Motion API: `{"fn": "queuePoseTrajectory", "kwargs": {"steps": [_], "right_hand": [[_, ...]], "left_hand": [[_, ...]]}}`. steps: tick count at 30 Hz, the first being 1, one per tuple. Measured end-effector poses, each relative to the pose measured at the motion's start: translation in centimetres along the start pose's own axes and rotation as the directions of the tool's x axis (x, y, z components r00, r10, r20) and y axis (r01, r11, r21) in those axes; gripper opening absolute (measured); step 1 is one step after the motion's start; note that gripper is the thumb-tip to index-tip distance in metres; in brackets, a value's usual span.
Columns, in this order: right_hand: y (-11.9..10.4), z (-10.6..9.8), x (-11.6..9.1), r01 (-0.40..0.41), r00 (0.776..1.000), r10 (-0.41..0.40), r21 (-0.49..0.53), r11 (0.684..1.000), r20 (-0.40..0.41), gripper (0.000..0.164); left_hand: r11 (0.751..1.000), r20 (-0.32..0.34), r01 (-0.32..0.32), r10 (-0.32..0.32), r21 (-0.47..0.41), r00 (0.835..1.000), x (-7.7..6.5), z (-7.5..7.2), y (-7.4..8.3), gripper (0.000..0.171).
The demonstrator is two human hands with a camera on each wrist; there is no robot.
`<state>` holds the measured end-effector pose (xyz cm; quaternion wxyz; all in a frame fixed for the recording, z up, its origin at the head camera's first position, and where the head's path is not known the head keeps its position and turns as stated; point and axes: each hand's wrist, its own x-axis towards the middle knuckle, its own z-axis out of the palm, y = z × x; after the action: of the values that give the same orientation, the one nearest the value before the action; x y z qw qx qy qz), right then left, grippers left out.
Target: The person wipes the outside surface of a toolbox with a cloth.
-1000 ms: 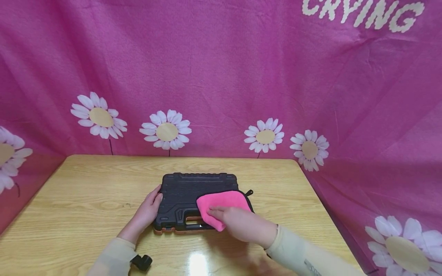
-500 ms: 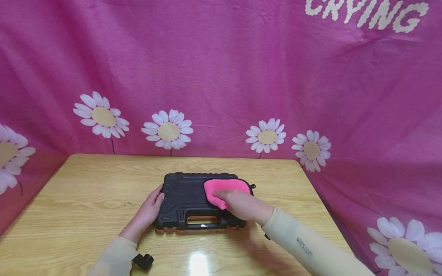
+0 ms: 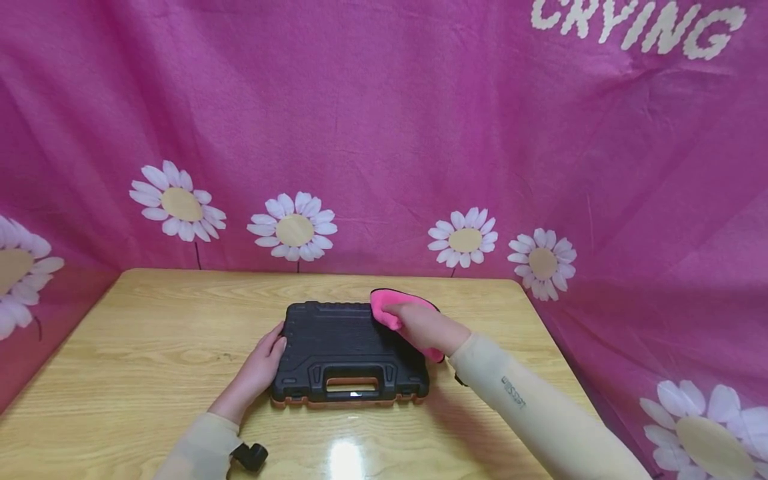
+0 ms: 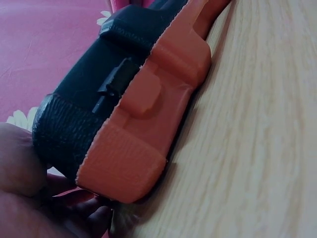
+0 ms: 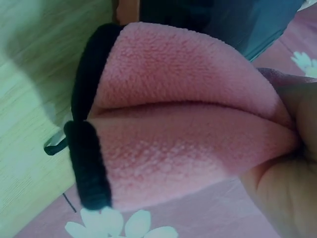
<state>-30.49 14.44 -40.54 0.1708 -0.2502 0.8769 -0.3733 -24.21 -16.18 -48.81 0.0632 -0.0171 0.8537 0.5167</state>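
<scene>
A black plastic tool case (image 3: 333, 340) with an orange lower half (image 4: 126, 163) lies flat on the table, its carry handle facing the person. At its left side, my left hand (image 3: 261, 367) holds the edge, thumb near the top; the left wrist view shows fingers reaching round the corner. My right hand (image 3: 423, 325) grips a pink cleaning cloth (image 3: 385, 311) with black trim, over the case's far right corner. In the right wrist view the fleecy cloth (image 5: 163, 148) hangs folded from the hand, partly past the case's right side.
The wood-grain table (image 3: 180, 320) reaches back to a magenta curtain (image 3: 372, 133) printed with daisies and white letters. A black wrist camera (image 3: 251, 457) sits by the left sleeve. Light glares on the table's front.
My right hand has carried the cloth from the front right of the case across its lid to the far right corner. The left hand and case have stayed in place.
</scene>
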Motion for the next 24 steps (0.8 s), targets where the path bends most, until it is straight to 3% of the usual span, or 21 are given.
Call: {"fn": "queuePoseTrajectory", "kwargs": {"steps": [1, 3, 6, 10, 13, 16, 18, 23, 24], "right_hand": [[0.1, 0.0, 0.1, -0.012, 1.0, 0.012, 0.018, 1.0, -0.007, 0.026], [0.2, 0.0, 0.4, -0.037, 0.999, 0.041, 0.22, 0.975, -0.013, 0.02], [0.4, -0.4, 0.6, -0.042, 0.999, 0.044, 0.121, 0.992, -0.021, 0.004], [0.7, -0.9, 0.7, -0.104, 0.993, 0.096, -0.127, 0.986, -0.069, 0.018], [0.7, -1.0, 0.6, -0.155, 0.986, 0.141, -0.166, 0.974, -0.093, 0.023], [0.6, -0.8, 0.5, -0.195, 0.975, 0.196, 0.011, 0.981, -0.102, 0.03], [0.5, -0.6, 0.4, -0.154, 0.984, 0.166, 0.162, 0.975, -0.068, 0.035], [0.4, -0.1, -0.1, -0.013, 0.999, 0.022, 0.283, 0.959, -0.026, 0.033], [0.4, 0.0, -0.3, -0.028, 0.998, 0.04, 0.28, 0.959, -0.039, 0.034]], "left_hand": [[1.0, -0.002, 0.0, 0.0, 0.0, 1.0, 0.0, 0.0, 0.0, 0.056], [1.0, 0.003, 0.006, -0.006, -0.001, 1.0, 0.0, 0.0, -0.1, 0.056], [1.0, 0.01, 0.017, -0.017, -0.006, 1.0, 0.0, 0.0, -0.2, 0.057], [1.0, 0.012, 0.02, -0.019, -0.007, 1.0, 0.1, 0.0, -0.2, 0.057], [1.0, 0.01, 0.016, -0.016, -0.005, 1.0, 0.1, 0.0, -0.1, 0.057], [1.0, 0.004, 0.018, -0.018, -0.006, 1.0, 0.1, 0.0, 0.0, 0.056], [1.0, 0.0, 0.02, -0.02, -0.004, 1.0, 0.1, 0.1, 0.0, 0.056], [1.0, -0.005, 0.015, -0.015, 0.007, 1.0, 0.1, 0.1, -0.1, 0.057], [1.0, -0.005, 0.015, -0.015, 0.009, 1.0, 0.1, 0.1, -0.1, 0.057]]}}
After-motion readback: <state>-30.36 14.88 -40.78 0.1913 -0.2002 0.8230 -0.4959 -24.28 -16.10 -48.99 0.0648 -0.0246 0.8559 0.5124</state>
